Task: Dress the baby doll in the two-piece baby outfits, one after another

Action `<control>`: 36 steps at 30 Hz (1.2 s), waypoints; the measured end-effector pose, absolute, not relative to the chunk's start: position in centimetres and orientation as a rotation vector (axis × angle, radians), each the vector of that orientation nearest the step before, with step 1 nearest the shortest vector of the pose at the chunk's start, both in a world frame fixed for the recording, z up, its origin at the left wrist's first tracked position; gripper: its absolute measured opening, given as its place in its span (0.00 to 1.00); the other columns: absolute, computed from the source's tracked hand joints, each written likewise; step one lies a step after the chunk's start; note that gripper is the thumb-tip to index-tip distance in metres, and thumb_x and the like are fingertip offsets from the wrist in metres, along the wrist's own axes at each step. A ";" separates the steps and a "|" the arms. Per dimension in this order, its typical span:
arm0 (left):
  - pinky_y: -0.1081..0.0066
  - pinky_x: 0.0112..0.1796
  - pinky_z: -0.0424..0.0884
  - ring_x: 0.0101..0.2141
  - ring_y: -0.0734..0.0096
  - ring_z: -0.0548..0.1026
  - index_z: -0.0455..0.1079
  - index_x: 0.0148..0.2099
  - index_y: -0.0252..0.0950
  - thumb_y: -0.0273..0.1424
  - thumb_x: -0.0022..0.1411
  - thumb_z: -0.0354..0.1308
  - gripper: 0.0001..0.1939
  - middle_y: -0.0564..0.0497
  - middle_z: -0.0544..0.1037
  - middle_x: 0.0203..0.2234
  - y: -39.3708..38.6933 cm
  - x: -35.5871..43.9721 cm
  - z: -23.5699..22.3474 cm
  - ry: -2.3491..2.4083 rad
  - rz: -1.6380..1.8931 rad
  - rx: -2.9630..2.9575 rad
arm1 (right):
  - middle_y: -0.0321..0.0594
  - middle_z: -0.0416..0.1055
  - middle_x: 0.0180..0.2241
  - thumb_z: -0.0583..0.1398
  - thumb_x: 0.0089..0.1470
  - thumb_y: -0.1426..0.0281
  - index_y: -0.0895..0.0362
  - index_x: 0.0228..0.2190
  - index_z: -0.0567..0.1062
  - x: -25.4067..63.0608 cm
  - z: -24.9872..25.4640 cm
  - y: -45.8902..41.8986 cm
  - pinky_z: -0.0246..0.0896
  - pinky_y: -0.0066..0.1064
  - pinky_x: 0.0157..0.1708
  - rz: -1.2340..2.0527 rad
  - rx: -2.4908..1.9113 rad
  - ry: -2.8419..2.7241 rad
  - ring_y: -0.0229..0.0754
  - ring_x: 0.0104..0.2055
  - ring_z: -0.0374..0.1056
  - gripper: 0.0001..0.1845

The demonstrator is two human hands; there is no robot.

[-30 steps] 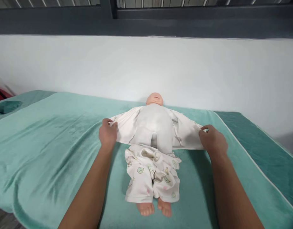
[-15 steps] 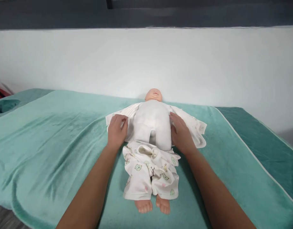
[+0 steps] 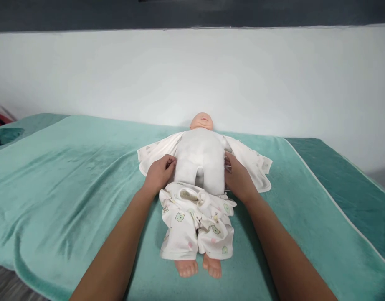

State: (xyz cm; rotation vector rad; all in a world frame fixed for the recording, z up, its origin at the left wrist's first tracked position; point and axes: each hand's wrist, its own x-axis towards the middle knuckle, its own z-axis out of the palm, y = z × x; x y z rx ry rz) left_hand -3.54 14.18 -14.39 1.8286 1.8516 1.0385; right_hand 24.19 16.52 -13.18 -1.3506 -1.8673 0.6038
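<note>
A baby doll [image 3: 198, 144] with a white cloth body lies on its back, head away from me, feet toward me. A white long-sleeved shirt [image 3: 247, 156] is spread open beneath it, a sleeve out on either side. White trousers [image 3: 180, 234] with small green animal prints cover its legs, their waistband lying below the crotch of the body. My left hand [image 3: 161, 173] is at the doll's left-hand edge in view, fingers curled in toward the thumb. Against the opposite side, my right hand [image 3: 238, 175] has its fingers bent beside the body. What either hand pinches is hidden.
A light green plush blanket [image 3: 86, 175] with soft folds covers the surface. Darker green cloth [image 3: 330, 167] lies at the right. Behind the doll's head rises a white wall [image 3: 192, 71]. Wooden-looking floor [image 3: 11, 284] shows at the lower left.
My left hand has moved inward, closer to the doll's body, off the sleeve side. My right hand has shifted slightly down along the other side. The doll and clothes lie much as before.
</note>
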 end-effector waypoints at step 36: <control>0.65 0.35 0.61 0.32 0.64 0.66 0.64 0.24 0.37 0.34 0.59 0.57 0.13 0.49 0.71 0.25 8.8 -4.2 -14.1 1.483 0.950 2.173 | 0.34 0.71 0.25 0.61 0.46 0.70 0.57 0.26 0.76 26.6 -9.5 14.8 0.62 0.25 0.28 1.728 -1.299 -2.020 0.35 0.28 0.65 0.04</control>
